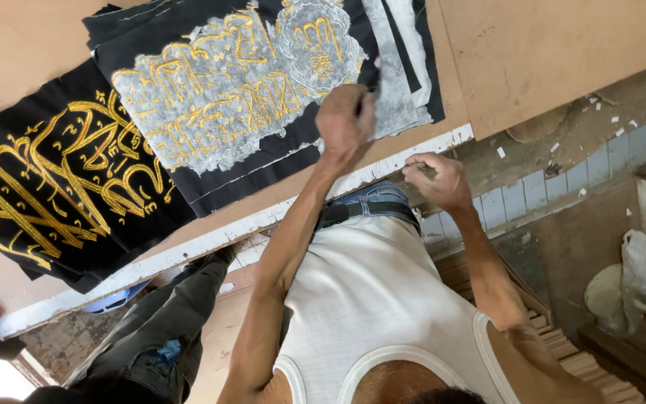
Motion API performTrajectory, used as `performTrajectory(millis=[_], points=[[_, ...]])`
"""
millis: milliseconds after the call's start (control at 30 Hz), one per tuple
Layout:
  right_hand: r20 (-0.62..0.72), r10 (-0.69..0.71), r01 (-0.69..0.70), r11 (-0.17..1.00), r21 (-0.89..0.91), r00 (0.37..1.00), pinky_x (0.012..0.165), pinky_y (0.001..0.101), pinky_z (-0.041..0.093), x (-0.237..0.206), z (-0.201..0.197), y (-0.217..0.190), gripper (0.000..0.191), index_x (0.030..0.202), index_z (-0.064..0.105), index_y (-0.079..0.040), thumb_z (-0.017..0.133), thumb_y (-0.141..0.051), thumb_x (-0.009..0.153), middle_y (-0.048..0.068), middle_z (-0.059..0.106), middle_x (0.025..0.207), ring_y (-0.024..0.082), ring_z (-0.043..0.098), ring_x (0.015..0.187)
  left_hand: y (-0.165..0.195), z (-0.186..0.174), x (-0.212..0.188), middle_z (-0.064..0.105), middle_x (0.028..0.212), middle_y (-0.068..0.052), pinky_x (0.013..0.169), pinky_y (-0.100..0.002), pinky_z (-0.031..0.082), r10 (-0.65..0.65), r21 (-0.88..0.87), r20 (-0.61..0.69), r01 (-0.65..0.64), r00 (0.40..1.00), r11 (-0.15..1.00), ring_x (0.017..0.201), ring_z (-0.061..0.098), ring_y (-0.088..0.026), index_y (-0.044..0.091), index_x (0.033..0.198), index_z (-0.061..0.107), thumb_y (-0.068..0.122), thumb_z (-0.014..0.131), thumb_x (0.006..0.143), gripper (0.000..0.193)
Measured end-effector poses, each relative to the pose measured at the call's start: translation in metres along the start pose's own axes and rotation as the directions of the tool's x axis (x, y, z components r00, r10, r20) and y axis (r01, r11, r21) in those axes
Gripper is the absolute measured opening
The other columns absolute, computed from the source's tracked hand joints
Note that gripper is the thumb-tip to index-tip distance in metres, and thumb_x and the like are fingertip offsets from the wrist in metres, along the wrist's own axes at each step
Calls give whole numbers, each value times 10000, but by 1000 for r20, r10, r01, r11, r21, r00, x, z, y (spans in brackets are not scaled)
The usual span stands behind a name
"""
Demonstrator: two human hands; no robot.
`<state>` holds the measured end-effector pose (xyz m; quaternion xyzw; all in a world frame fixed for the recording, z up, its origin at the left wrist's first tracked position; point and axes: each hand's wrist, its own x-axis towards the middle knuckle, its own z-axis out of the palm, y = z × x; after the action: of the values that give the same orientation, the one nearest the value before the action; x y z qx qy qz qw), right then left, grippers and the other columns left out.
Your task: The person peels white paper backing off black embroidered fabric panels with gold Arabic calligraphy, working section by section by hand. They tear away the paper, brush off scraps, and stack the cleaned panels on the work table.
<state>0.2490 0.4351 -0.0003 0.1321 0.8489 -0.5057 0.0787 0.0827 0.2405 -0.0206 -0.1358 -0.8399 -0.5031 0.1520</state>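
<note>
Two hands in view, both at the near edge of the worktop (555, 45).

Left hand (345, 118): grip closed into a fist, knuckles up, clamped on the lower right part of the black panel (226, 82). A dark bit of cloth shows at the fingertips.

Right hand (437, 179): just off the worktop's white-painted edge (188, 247), near the left hand but apart from it. The fingers are curled together. Cannot tell whether anything lies inside them.

Black panel: flat on the worktop, tilted to the frame. It carries gold embroidery under a patchy grey-white layer, and more dark cloth is stacked beneath its upper corner.

Second black cloth (54, 187): lies to the left, overlapped by the first along one side. It has bold gold embroidery with no pale layer on it.

Worktop: plain brown board.

Below the edge: the person's white vest and jeans. To the left are the dark trousers of another person (166, 322), standing close to the worktop.

Far right: pale blue tiles (517, 194) with scattered scraps, and a white bag (641, 262) lower down.
</note>
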Motion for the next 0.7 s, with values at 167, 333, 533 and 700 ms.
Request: performTrajectory(millis=[167, 333, 533, 700], points=[[-22, -187, 187, 982, -30, 982, 744, 260, 609, 58, -2, -47, 150, 1071, 746, 21, 757, -50, 939, 113, 778, 947, 141, 766, 856, -141, -176, 2, 645, 873, -20, 656, -254, 458, -439, -313, -389, 332, 810, 890, 751, 535, -101, 83, 905, 643, 67, 623, 976, 75], [26, -409, 410, 909, -77, 912, 776, 295, 596, 95, 18, -73, 182, 1086, 733, 22, 769, -65, 930, 140, 761, 1002, 188, 752, 886, -179, -441, -28, 609, 852, -58, 614, -322, 479, -462, -312, -843, 449, 275, 837, 735, 554, -182, 68, 900, 629, 90, 677, 938, 65], [210, -438, 475, 859, -188, 874, 801, 331, 598, 119, 52, -92, 257, 1132, 719, -3, 782, -89, 898, 145, 745, 1094, 212, 748, 935, -123, -485, -70, 677, 996, -100, 791, -366, 547, -78, -7, -995, 760, 57, 650, 915, 630, -228, 39, 1035, 656, 49, 674, 987, 52], [280, -411, 479, 840, -253, 868, 810, 359, 595, 135, 76, -95, 308, 1153, 721, -23, 800, -103, 866, 151, 739, 1113, 250, 736, 927, -147, -400, -54, 733, 1116, -135, 939, -403, 603, 187, 499, -813, 494, 551, 712, 1065, 694, -267, 15, 1147, 679, 14, 672, 1027, 120]])
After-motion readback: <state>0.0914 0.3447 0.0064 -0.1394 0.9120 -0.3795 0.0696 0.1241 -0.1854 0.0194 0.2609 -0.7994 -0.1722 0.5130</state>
